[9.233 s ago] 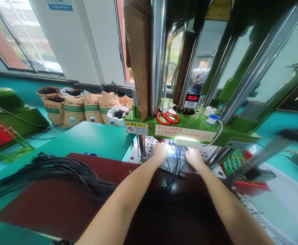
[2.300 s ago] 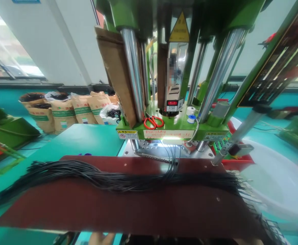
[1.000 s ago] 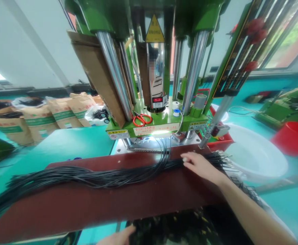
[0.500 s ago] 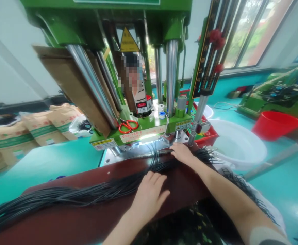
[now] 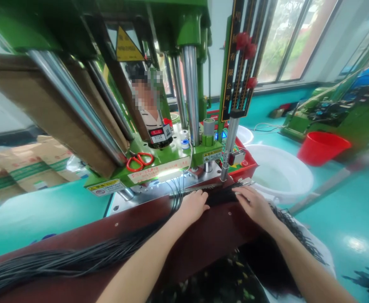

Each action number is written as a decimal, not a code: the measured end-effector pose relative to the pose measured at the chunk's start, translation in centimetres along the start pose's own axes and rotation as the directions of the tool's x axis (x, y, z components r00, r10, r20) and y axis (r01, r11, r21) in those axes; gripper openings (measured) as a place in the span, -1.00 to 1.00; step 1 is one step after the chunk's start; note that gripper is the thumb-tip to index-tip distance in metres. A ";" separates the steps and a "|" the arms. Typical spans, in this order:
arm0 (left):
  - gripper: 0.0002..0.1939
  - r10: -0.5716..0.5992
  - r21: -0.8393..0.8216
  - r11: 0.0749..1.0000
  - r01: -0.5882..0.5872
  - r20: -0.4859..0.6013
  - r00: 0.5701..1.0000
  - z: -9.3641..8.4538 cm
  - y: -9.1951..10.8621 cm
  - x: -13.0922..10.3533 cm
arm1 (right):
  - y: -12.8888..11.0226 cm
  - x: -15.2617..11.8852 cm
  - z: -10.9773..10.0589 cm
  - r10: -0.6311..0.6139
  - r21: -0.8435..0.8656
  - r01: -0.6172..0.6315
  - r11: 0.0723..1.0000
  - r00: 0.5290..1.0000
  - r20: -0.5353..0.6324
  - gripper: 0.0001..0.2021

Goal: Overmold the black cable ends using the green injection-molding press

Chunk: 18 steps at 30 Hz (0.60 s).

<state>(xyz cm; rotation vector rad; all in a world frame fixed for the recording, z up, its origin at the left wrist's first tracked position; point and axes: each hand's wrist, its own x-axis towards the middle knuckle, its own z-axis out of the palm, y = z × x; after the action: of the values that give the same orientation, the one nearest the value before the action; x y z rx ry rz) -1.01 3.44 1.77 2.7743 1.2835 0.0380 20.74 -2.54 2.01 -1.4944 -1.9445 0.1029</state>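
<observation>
A long bundle of thin black cables (image 5: 86,256) runs across the dark red board (image 5: 116,224) in front of a green press. My left hand (image 5: 192,206) lies over the bundle near the press edge, its fingers bent round the cables and its thumb on the near side. To its right, my right hand (image 5: 255,206) has its fingers apart, with the fingertips at the cable end of the bundle; whether they pinch a strand is hard to see. Several cables rise from the bundle into the lit gap of the press (image 5: 172,170) beside my left hand.
Red-handled scissors (image 5: 139,161) rest on the press's green plate. A slanted cardboard sheet (image 5: 54,113) leans at the left post. White tub (image 5: 279,170) and red bucket (image 5: 323,147) stand at the right. Paper sacks (image 5: 23,168) line the left wall. A person, blurred out, is behind the press.
My left hand has moved forward and right onto the bundle near the press. My right hand has left the press edge for the cable ends. The view has shifted right.
</observation>
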 end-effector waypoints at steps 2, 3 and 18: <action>-0.82 0.028 -0.062 0.998 -0.029 -0.006 1.000 -0.5 -0.3 0.0 | -1.1 -1.6 -0.2 -0.009 0.096 0.008 0.995 1.000 0.009 -0.78; -0.84 0.030 -0.123 0.992 -0.032 -0.019 0.999 -0.8 -0.5 0.0 | -1.8 -2.4 -0.1 -0.016 0.141 0.012 0.990 0.999 0.029 -0.78; -0.76 -0.208 -0.699 0.715 -0.015 -0.233 0.950 -4.7 -0.6 -3.7 | -8.0 -2.4 0.8 0.097 0.750 -0.262 0.607 0.961 0.257 -0.84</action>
<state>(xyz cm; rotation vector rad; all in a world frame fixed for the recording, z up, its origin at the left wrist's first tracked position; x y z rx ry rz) -4.13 1.36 6.41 2.0777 1.1398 0.7924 13.93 -7.10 3.90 -1.0698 -1.5228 1.0916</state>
